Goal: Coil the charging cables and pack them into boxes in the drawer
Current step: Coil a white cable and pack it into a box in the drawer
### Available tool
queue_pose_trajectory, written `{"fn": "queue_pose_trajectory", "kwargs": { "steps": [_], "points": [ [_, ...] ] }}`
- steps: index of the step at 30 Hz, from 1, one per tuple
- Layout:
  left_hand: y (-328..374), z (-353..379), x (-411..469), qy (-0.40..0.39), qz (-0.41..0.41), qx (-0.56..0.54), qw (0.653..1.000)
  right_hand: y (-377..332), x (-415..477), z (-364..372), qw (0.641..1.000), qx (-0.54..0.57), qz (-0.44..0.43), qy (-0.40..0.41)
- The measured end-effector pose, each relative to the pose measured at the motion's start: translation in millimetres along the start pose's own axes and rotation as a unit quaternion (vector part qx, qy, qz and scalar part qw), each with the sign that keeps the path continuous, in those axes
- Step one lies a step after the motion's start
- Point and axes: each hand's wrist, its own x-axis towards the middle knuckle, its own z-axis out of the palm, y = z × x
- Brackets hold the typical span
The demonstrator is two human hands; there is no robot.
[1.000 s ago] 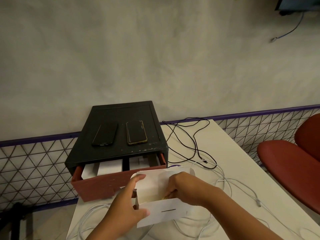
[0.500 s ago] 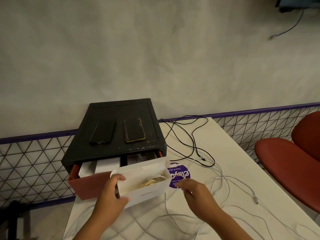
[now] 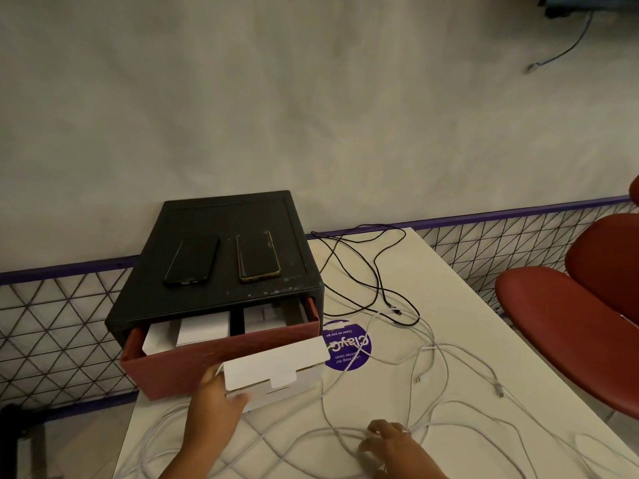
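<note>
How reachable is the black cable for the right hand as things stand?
Probably yes: the right hand rests among white cables, and only more white cables and a flat purple sticker lie between it and the black cable.

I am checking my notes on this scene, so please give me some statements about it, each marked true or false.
1. Two phones lie on the black cabinet. True.
2. The red drawer is closed. False: it stands open, with white boxes inside.
3. The left hand holds a white box. True.
4. The right hand holds a phone. False: it touches the white cables on the table.
</note>
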Motion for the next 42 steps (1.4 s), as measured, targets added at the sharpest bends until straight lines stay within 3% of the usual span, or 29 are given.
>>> {"fn": "queue_pose_trajectory", "kwargs": {
  "steps": [2,4,8,12,15,19,22,25,27,30,34,36,41,42],
  "points": [
    [-2.7,1.4,0.2,0.009,-0.017,0.007,1.000,6.8,-2.8,6.7,0.998,-0.008,0.056,-0.015],
    [-4.1,1.8,0.0,0.019,-0.027,0.018,0.999,15.2,-3.2,12.4,0.998,-0.051,0.037,0.018],
    [-9.4,5.3,-3.2,0.042,-0.031,0.055,0.997,13.3,-0.4,16.7,0.992,-0.118,0.031,-0.020],
    [-16.1,15.3,-20.2,0.080,-0.036,0.032,0.996,1.4,0.6,25.4,0.990,-0.089,0.093,0.052],
    [-20.5,24.5,-41.1,0.100,-0.021,0.012,0.995,0.0,3.1,37.7,0.985,-0.117,0.087,0.095],
    [-31.8,31.2,-59.0,0.022,0.083,0.045,0.995,3.6,3.0,27.7,0.979,-0.109,0.073,0.159],
    [-36.6,38.9,-59.0,-0.086,0.150,0.113,0.978,-0.5,1.6,15.5,0.991,-0.056,0.068,0.098],
    [-28.3,46.5,-61.2,-0.184,0.175,0.224,0.941,-3.9,2.7,18.1,0.991,-0.109,0.039,0.060],
    [-15.2,52.4,-61.3,-0.273,0.157,0.296,0.902,-14.0,2.1,14.8,0.986,-0.091,0.098,0.103],
    [-9.7,63.1,-59.7,-0.356,0.069,0.379,0.851,-28.2,-6.0,19.1,0.982,-0.082,0.165,0.047],
    [-6.3,65.0,-62.6,-0.331,0.068,0.389,0.857,-33.2,-6.1,42.3,0.981,-0.031,0.172,0.088],
    [-10.8,65.2,-62.6,-0.311,0.075,0.397,0.860,-42.8,-10.4,27.8,0.982,0.018,0.175,0.070],
    [-58.0,76.1,-58.7,-0.168,0.164,0.332,0.914,-53.1,-7.8,-11.5,0.969,0.154,0.175,0.077],
    [-65.3,81.6,-61.0,-0.173,0.169,0.301,0.922,-56.6,-8.0,-24.1,0.963,0.182,0.182,0.082]
  ]
}}
